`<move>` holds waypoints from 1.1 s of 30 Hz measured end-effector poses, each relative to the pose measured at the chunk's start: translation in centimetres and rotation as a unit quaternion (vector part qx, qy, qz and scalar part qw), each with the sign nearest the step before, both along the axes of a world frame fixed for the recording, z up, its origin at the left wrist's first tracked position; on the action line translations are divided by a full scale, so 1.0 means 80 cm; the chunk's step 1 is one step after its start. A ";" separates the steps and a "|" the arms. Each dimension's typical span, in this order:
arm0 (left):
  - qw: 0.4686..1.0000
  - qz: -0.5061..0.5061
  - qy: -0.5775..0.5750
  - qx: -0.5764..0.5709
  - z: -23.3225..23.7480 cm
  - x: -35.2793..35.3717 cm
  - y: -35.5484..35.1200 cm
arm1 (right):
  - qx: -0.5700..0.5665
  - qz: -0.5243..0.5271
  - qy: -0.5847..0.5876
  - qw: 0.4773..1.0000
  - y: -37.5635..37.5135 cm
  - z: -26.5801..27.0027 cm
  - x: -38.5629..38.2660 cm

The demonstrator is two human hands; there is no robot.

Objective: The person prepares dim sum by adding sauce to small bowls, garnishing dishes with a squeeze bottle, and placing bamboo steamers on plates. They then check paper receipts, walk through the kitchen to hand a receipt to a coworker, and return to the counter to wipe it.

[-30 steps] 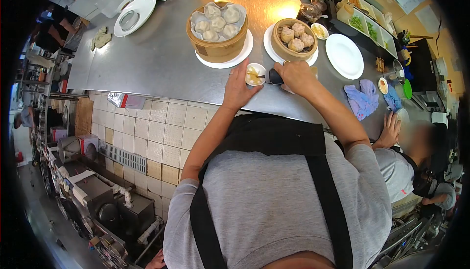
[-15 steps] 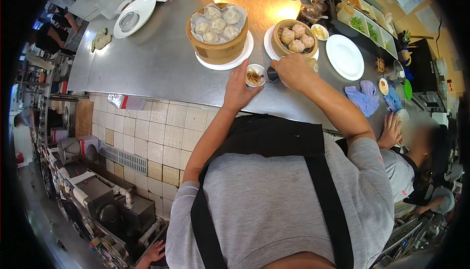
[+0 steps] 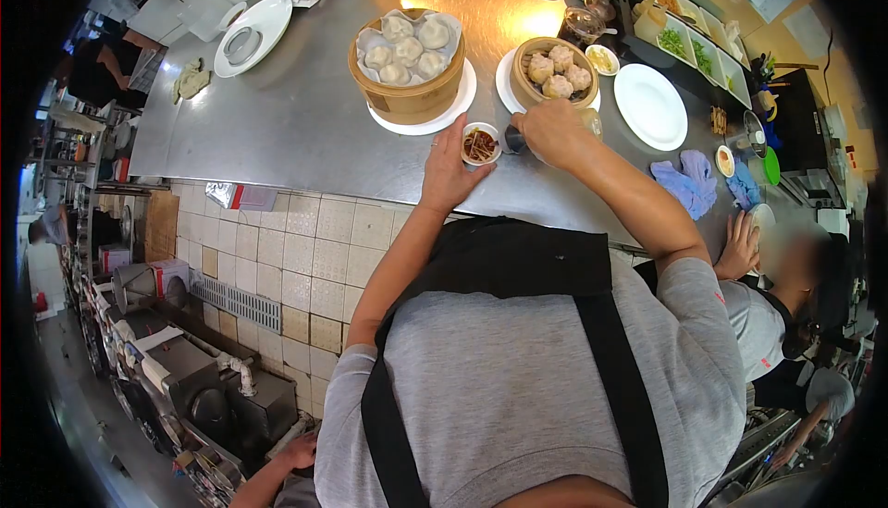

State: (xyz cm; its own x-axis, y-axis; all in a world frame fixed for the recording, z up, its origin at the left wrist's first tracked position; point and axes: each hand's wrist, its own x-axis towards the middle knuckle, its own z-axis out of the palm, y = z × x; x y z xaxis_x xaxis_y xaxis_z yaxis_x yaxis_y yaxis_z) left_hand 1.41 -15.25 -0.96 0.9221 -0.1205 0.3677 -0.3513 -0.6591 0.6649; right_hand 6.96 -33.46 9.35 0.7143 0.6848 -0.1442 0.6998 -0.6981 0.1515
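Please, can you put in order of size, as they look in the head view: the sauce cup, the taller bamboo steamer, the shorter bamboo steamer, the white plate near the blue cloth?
1. Taller bamboo steamer
2. Shorter bamboo steamer and white plate: too alike to rank
3. Sauce cup

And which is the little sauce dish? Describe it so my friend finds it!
On the steel counter stand a big bamboo steamer and a smaller one. Nearer the front edge, the left hand holds a small white dish. It has dark sauce; the other dish beside the smaller steamer holds something yellow.
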 end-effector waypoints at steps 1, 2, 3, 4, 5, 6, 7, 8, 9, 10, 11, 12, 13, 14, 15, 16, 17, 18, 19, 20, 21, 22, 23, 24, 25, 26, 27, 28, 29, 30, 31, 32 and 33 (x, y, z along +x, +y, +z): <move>1.000 0.001 0.002 0.002 0.000 0.000 0.000 | -0.001 0.001 -0.002 1.000 0.000 0.000 0.000; 1.000 0.002 0.004 0.004 0.001 0.000 0.000 | -0.009 -0.009 0.008 1.000 0.002 0.002 -0.002; 1.000 0.004 0.006 0.005 0.002 0.000 0.000 | -0.018 -0.018 0.018 1.000 0.004 0.008 -0.005; 1.000 0.003 0.014 0.003 0.003 -0.001 0.000 | -0.027 -0.028 0.028 0.999 0.006 0.011 -0.006; 1.000 0.003 0.020 0.000 0.004 -0.001 -0.001 | -0.025 -0.023 0.027 0.999 0.005 0.010 -0.006; 1.000 0.002 0.027 -0.003 0.005 0.000 -0.001 | -0.023 -0.019 0.027 0.999 0.004 0.009 -0.006; 1.000 0.002 0.024 0.000 0.005 0.000 -0.001 | -0.021 -0.014 0.026 0.999 0.003 0.007 -0.005; 1.000 0.002 0.021 0.002 0.004 0.000 -0.001 | -0.011 -0.007 0.013 1.000 0.000 0.004 -0.004; 1.000 0.002 0.018 0.005 0.003 0.000 -0.001 | -0.001 0.000 0.001 1.000 -0.002 0.000 -0.002; 1.000 0.003 0.019 0.005 0.002 0.000 0.000 | 0.009 0.007 -0.011 1.000 -0.003 -0.002 -0.001; 1.000 0.004 0.018 0.006 0.001 0.000 0.000 | 0.009 0.005 -0.010 1.000 -0.004 -0.003 0.000; 1.000 0.005 0.018 0.007 0.002 0.000 -0.001 | 0.010 0.002 -0.009 1.000 -0.005 -0.003 0.000; 1.000 0.005 0.023 0.007 0.002 0.000 -0.001 | 0.010 -0.001 -0.007 1.000 -0.005 -0.003 0.001; 1.000 0.006 0.027 0.007 0.003 0.000 -0.001 | 0.010 -0.002 -0.008 1.000 -0.005 -0.003 0.000; 0.999 0.006 0.032 0.007 0.004 0.000 -0.001 | 0.009 -0.004 -0.009 1.000 -0.005 -0.001 0.000; 1.000 0.006 0.028 0.007 0.003 -0.001 -0.001 | 0.009 -0.005 -0.010 1.000 -0.006 0.000 -0.001; 1.000 0.005 0.024 0.007 0.002 -0.001 -0.001 | 0.010 -0.006 -0.010 1.000 -0.006 0.000 -0.001; 1.000 0.005 0.020 0.006 0.001 0.000 -0.001 | 0.011 -0.007 -0.010 1.000 -0.006 0.001 -0.002; 1.000 0.004 0.019 0.005 0.000 0.000 -0.001 | 0.012 -0.008 -0.009 1.000 -0.006 0.002 -0.003; 1.000 0.003 0.017 0.004 -0.001 0.000 -0.001 | 0.015 -0.006 -0.008 1.000 -0.007 0.003 -0.003; 1.000 0.003 0.016 0.003 -0.002 0.000 -0.001 | 0.018 -0.003 -0.007 1.000 -0.008 0.004 -0.004; 1.000 0.002 0.018 0.004 -0.001 0.000 -0.001 | 0.021 -0.001 -0.006 1.000 -0.009 0.004 -0.004; 1.000 0.002 0.020 0.005 -0.001 0.000 -0.001 | 0.026 -0.004 -0.008 1.000 -0.010 0.003 -0.003; 1.000 0.003 0.022 0.006 -0.001 0.000 -0.001 | 0.031 -0.007 -0.010 0.999 -0.012 0.000 -0.002; 1.000 0.003 0.020 0.008 -0.001 0.000 -0.001 | 0.036 -0.009 -0.013 0.999 -0.013 -0.003 0.000; 1.000 0.004 0.018 0.009 -0.001 0.000 -0.001 | 0.042 -0.011 -0.012 0.999 -0.014 -0.005 0.001; 1.000 0.005 0.016 0.011 -0.001 0.000 -0.001 | 0.047 -0.012 -0.011 0.999 -0.015 -0.006 0.001; 1.000 0.006 0.017 0.012 -0.001 0.000 -0.001 | 0.053 -0.014 -0.010 0.998 -0.015 -0.006 0.001; 1.000 0.007 0.018 0.013 -0.002 -0.001 -0.001 | 0.044 -0.013 -0.009 0.999 -0.015 -0.004 0.000; 1.000 0.008 0.019 0.013 -0.002 -0.001 -0.001 | 0.034 -0.012 -0.008 0.999 -0.014 0.000 -0.002; 1.000 0.007 0.020 0.011 -0.002 -0.001 -0.001 | 0.025 -0.011 -0.007 1.000 -0.014 0.003 -0.004; 1.000 0.006 0.021 0.009 -0.001 -0.001 -0.001 | 0.028 -0.010 -0.007 1.000 -0.015 0.002 -0.003; 1.000 0.004 0.022 0.007 -0.001 -0.001 -0.001 | 0.030 -0.008 -0.007 0.999 -0.016 0.000 -0.002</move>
